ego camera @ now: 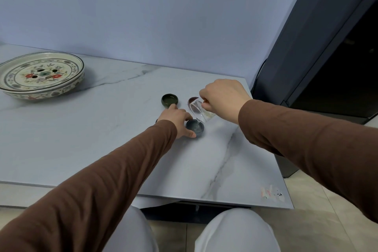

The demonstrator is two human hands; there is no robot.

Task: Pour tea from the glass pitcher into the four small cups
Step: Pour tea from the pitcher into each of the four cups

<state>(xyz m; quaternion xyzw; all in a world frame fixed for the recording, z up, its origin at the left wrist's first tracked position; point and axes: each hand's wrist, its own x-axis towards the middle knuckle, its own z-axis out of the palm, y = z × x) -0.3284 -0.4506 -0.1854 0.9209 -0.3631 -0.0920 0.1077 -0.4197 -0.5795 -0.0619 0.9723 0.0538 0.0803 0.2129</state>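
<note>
My right hand (223, 96) grips the glass pitcher (199, 111), which is tilted with its spout down over a dark blue-grey cup (196, 127). A thin stream of pale tea runs into that cup. My left hand (177, 121) holds the blue-grey cup's left side, thumb and fingers around its rim. A dark green cup (169, 100) with liquid inside stands just beyond my left hand. A reddish-brown cup (192, 100) shows partly behind the pitcher. A fourth cup is mostly hidden under my left wrist.
A large floral ceramic tray (41, 75) sits at the far left of the marble table (102, 129). The table's right edge runs close to the cups, with a dark cabinet (327, 57) beyond it. My knees are below the front edge.
</note>
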